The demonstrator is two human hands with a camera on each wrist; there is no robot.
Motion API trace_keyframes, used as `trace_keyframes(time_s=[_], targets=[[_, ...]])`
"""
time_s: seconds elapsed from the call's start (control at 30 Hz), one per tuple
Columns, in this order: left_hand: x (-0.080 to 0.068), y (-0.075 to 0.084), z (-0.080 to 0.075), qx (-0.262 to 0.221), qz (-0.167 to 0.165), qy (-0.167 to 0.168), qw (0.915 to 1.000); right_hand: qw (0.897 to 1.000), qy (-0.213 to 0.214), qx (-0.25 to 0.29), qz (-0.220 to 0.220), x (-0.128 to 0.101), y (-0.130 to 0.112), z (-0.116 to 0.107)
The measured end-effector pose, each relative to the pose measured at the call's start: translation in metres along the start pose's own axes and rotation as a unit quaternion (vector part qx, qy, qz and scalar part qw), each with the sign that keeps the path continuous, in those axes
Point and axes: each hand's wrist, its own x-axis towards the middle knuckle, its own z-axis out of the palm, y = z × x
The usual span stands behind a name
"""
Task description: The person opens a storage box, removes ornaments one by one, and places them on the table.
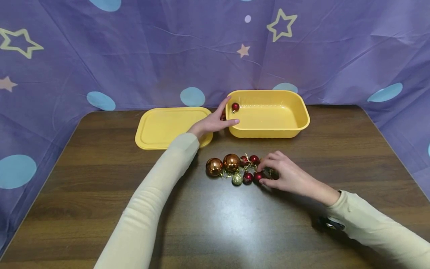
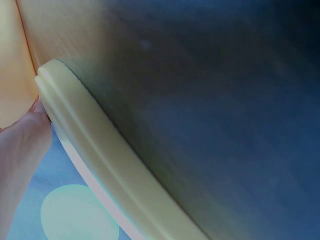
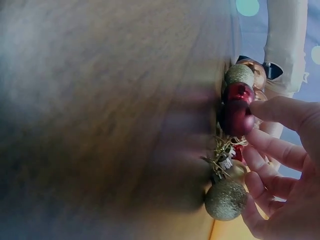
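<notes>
At the back, my left hand point(image 1: 215, 121) holds the left end of a yellow plastic container point(image 1: 268, 133), thumb over its rim. One small red bauble point(image 1: 235, 107) lies inside. My right hand point(image 1: 285, 173) pinches a red bauble point(image 1: 258, 176) between thumb and fingers at the right of a row of Christmas baubles. In that row are two large copper baubles point(image 1: 231, 163), a glittery gold bauble point(image 1: 236, 179) and several red ones. In the right wrist view a glittery bauble point(image 3: 226, 200) sits by my lower fingers. Part of the row is hidden behind the right hand.
A yellow lid point(image 1: 168, 127) lies flat on the brown wooden table point(image 1: 100, 194), left of the container and partly under my left wrist. A purple curtain point(image 1: 168, 48) with stars and dots hangs right behind the table's back edge.
</notes>
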Motion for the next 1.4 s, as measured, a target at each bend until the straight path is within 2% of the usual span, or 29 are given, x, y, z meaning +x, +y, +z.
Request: trace_keyframes(time_s=[0.43, 0.63, 0.8, 0.97, 1.2, 1.4], targets=[[0.000, 0.002, 0.001, -0.011, 0.012, 0.000, 0.9999, 0.999, 0.032, 0.011, -0.013, 0.000, 0.007, -0.015], [0.000, -0.002, 0.000, -0.017, 0.013, 0.002, 0.9998, 0.997, 0.077, 0.030, -0.004, 0.010, 0.012, -0.027], [-0.002, -0.002, 0.000, -0.020, 0.013, 0.002, 0.9997, 0.994, 0.099, 0.041, 0.017, 0.021, 0.017, -0.037], [-0.002, -0.002, -0.001, -0.019, 0.008, 0.005, 0.9998, 0.991, 0.116, 0.064, 0.020, 0.035, 0.025, -0.045], [-0.002, -0.003, -0.002, -0.017, 0.010, 0.003, 0.9998, 0.990, 0.110, 0.078, 0.043, 0.058, 0.042, -0.051], [-0.002, -0.003, -0.001, -0.022, 0.014, -0.001, 0.9997, 0.994, 0.070, 0.073, 0.028, 0.076, 0.052, -0.058]])
